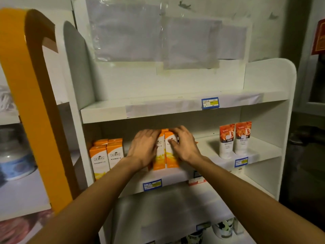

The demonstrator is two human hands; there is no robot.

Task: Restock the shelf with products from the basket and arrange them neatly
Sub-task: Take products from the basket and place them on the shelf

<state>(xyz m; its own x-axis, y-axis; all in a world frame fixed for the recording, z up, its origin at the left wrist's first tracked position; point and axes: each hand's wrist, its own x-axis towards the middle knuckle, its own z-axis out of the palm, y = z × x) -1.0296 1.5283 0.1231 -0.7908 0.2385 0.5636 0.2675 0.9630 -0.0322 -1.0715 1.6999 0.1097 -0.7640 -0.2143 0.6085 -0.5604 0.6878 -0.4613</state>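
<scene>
On the middle shelf [255, 158] of a white unit stand orange-and-white product boxes. My left hand [143, 148] and my right hand [184, 144] press from either side on a pair of upright boxes [166, 155] near the shelf's middle. Another group of the same boxes [107, 156] stands at the shelf's left end, apart from my hands. Two white tubes with orange tops [234, 139] stand upright toward the right. The basket is out of view.
The top shelf [105, 112] carries a blue price tag [209, 103]. Blue tags [152, 184] line the middle shelf's edge. Dark-patterned cups [222, 228] sit on the lowest shelf. An orange-edged unit [26, 85] stands to the left, holding a blue-and-white container [14, 159].
</scene>
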